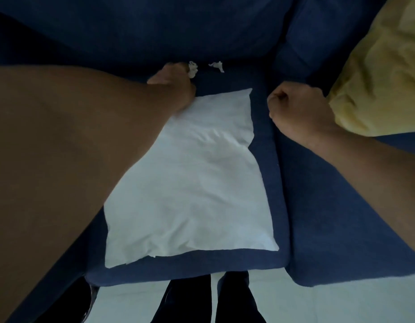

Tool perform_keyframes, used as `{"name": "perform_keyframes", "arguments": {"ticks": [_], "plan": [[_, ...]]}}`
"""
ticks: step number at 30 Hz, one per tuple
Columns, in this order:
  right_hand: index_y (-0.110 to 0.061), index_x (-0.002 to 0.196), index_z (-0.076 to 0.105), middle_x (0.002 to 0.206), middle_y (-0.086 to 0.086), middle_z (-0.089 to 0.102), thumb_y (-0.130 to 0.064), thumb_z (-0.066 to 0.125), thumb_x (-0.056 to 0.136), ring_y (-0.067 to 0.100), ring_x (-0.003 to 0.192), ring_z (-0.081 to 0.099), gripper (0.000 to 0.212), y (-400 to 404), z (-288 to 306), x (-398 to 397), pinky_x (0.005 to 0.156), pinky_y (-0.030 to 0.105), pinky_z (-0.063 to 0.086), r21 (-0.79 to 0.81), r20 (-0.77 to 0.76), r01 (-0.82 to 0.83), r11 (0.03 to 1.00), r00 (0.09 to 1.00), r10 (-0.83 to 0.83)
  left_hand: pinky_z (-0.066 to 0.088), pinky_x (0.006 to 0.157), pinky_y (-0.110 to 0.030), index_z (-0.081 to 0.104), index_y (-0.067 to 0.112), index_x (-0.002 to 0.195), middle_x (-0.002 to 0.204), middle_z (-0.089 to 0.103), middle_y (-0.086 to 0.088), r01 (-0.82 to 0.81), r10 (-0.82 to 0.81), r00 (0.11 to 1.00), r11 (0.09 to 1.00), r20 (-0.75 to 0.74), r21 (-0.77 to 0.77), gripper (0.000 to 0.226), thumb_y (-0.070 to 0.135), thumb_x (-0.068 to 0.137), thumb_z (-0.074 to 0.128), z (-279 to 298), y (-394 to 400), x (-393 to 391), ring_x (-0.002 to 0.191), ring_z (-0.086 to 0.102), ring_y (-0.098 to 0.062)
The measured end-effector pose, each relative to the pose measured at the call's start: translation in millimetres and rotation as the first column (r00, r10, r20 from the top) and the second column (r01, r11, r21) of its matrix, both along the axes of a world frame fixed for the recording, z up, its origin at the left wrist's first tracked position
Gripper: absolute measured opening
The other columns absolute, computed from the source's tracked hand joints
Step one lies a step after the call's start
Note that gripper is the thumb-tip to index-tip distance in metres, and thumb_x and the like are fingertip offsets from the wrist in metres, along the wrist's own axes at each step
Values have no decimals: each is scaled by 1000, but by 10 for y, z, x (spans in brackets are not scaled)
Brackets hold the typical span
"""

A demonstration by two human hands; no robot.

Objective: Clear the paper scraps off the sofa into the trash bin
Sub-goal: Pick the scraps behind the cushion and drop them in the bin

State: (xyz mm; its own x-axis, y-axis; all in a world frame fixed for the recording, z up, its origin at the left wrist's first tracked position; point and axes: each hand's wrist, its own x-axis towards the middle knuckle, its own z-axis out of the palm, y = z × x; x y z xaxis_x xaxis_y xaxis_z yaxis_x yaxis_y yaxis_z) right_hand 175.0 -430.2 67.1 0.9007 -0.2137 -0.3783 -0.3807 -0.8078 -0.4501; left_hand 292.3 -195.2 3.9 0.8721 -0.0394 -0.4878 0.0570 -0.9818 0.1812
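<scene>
Paper scrap (193, 69), crumpled, sits at top centre of the frame, pinched at the fingertips of the left hand (172, 86). A second scrap (216, 65) lies loose just right of it on the sofa (269, 183). Right hand (297, 110) is a closed fist, contents not visible. White pillow (190, 183) occupies centre; yellow pillow (376, 78) upper right.
</scene>
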Motion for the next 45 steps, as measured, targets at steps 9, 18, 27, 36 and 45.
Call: {"name": "perform_keyframes", "arguments": {"ticks": [9,18,27,36,45], "plan": [[-23,103,74,93,-3,77,-29,49,98,19,94,72,26,63,-147,200,89,43,60,13,-2,60,998,998,-60,49,93,-38,57,23,142,143,55,-9,-47,46,999,995,-12,-87,39,24,103,50,-222,65,135,123,59,-30],[-19,108,74,102,1,74,-31,58,100,21,97,70,22,595,-271,814,83,36,60,26,-56,43,999,998,-41,56,77,-32,73,40,108,111,71,7,-108,140,986,949,89,-297,19,40,96,58,132,436,16,98,67,-17],[-11,130,69,133,11,68,-57,63,97,32,115,65,57,1023,-678,1416,99,37,54,-9,-199,103,995,975,-102,43,62,-22,60,13,65,90,60,1,-81,258,932,835,256,-545,24,25,84,69,136,648,-244,76,58,-15],[-13,118,75,124,13,71,-34,60,101,34,108,68,30,997,-605,1358,90,35,56,-111,-147,120,986,980,-136,59,72,-36,66,14,75,88,70,2,-239,325,944,804,65,-545,24,35,86,70,218,646,-359,79,67,-17],[-25,114,69,116,7,71,-43,53,107,32,103,68,25,910,36,966,75,36,50,-184,-34,-142,973,990,138,44,56,-25,50,14,61,68,58,3,-451,470,876,712,-112,-538,28,21,83,65,522,639,-422,63,55,-13]]}}
